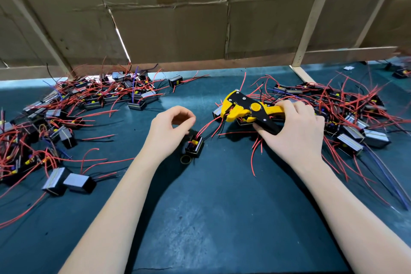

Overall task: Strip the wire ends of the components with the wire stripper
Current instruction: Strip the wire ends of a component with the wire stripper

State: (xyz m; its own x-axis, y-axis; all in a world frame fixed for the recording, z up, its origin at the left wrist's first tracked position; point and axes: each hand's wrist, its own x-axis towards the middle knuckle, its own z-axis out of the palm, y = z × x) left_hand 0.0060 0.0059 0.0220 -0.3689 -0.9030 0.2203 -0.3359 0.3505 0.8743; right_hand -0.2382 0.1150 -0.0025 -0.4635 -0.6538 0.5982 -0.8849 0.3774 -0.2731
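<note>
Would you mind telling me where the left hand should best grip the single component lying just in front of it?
Probably pinch the component by its two long black side walls, coming from above. Its red wires leave the far end toward the wire stripper, so the left hand avoids them.

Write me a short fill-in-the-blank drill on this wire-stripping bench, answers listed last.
1. The right hand grips the yellow and black ____.
2. The single component beside the left hand lies on the ____ mat.
3. Most wires in the component piles are ____.
4. The left hand holds ____.

Answers: wire stripper; green; red; nothing
</note>
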